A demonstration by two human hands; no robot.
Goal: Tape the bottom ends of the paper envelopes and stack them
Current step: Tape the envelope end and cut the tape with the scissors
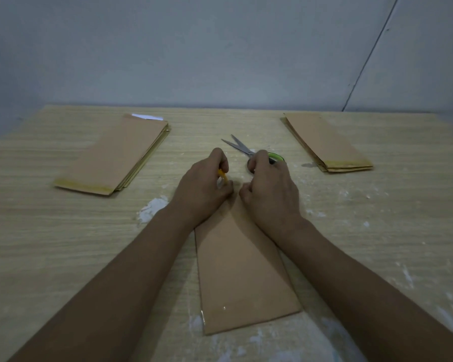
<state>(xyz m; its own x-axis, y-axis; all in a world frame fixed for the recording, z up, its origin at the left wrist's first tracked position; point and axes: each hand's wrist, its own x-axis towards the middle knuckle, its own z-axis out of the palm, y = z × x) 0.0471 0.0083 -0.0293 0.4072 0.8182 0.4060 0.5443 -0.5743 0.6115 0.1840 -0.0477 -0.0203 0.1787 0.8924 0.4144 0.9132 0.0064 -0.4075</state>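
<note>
Envelope [242,267] lies flat on the wood surface [63,244], long axis running away from the person, its far end under both hands.

L hand [203,182] sits on the envelope's far-left corner, fingers curled, pinching something yellow [222,175], prob. tape; can't tell exactly what.

R hand [271,182] sits on the far-right corner, fingers curled down onto the paper edge. Whether it grips anything, can't tell. Thumbs of both hands nearly meet over the envelope's midline.

Just beyond the envelope's far end: scissors [239,146], blades open, pointing away and left, handles hidden behind R hand. Green tape roll [275,157] peeks out behind R hand's knuckles, beside the scissors.

Far left of the envelope: a stack [115,155] of envelopes w/ yellowish tape strip along the near end; a bit of white paper shows at its far end. Far right of the envelope: a second stack [324,142], also w/ tape strip on near end.

White smears on the surface around the envelope, esp. left of it and near its close end.
</note>
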